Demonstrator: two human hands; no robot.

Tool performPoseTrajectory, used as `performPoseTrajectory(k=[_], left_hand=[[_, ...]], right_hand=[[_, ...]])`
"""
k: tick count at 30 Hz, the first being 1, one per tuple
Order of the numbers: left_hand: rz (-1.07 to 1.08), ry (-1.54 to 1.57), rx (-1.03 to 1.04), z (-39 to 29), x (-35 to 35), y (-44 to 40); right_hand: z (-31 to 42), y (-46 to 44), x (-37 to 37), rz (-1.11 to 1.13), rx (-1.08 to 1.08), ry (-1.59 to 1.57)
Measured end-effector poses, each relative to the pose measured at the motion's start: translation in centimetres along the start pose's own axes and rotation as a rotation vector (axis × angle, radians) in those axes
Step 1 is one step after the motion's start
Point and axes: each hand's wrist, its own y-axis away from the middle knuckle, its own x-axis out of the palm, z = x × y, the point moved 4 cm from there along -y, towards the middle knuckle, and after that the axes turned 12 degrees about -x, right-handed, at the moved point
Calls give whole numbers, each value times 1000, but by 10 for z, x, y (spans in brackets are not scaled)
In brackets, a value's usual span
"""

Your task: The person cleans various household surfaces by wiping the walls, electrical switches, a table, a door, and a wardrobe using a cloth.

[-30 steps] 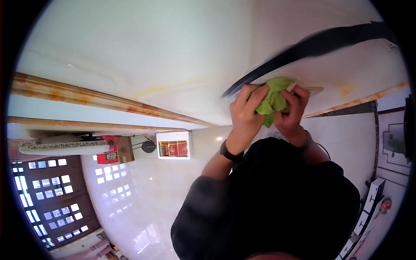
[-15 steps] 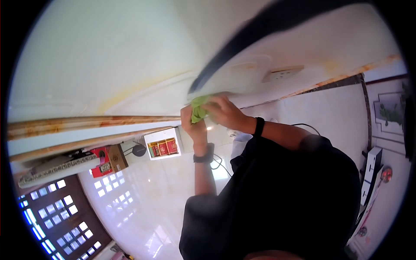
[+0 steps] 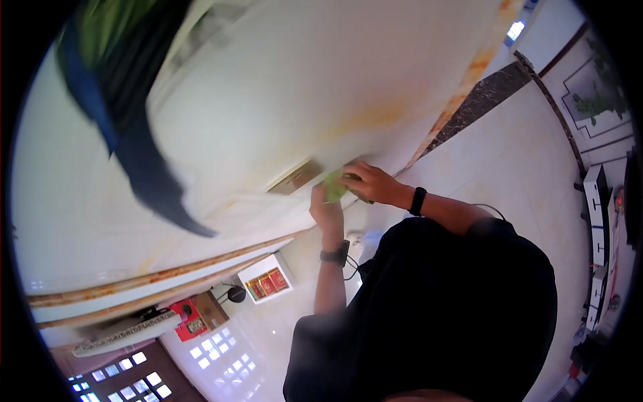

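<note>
Green cloth (image 3: 333,188) bunched between left hand (image 3: 326,210) and right hand (image 3: 375,185).
Looks light green, crumpled into a small wad, brightest near the left hand and darker under the right; smeared by blur, with folds too faint to trace. Gripped from the lower left by the left hand, curled mostly closed around the edge; gripped from the right by the right hand, partly closed and bent over the upper side. Set close by the pale wall (image 3: 268,100), just right of the wall plate (image 3: 295,177); cannot tell whether touching the wall. Well apart, toward the upper left: a dark strip (image 3: 151,177), blurred. Below, to the left: a white box (image 3: 264,262) of red packets (image 3: 269,283).
</note>
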Motion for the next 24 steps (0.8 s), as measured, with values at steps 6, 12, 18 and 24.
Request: performPoseTrajectory(k=[6,12,18,24], left_hand=[[56,-4,213,-116,131,8],[74,70,501,-248,220,2],[72,161,425,-254,260,-1],[104,2,221,-207,282,18]], right_hand=[[-51,64,-147,-386,86,78],[-68,85,-283,-714,-40,461],[-100,95,-308,-701,-67,297],[-139,135,-262,-609,55,109]])
